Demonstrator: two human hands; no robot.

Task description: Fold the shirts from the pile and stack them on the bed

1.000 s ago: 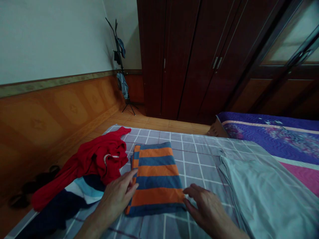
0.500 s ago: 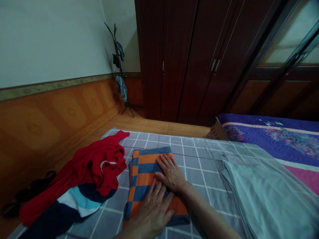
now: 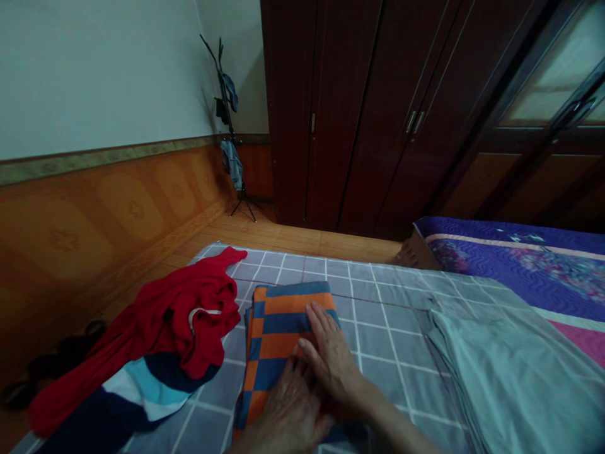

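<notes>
L hand (image 3: 288, 410) & R hand (image 3: 331, 356) are being pressed down flat & open, close together, w/ no grip seen. A folded orange & blue striped cloth (image 3: 278, 334) is being held under them, on a gray checked bed sheet (image 3: 378, 353). A red shirt (image 3: 189, 315) is being held up by the sheet just left of the cloth, on top of a navy, white & light blue top (image 3: 118, 397). A pale gray cloth (image 3: 510, 378) is being spread out to the right. A purple quilt (image 3: 510, 252) is being seen past it, near a dark wood wardrobe (image 3: 359, 113).
</notes>
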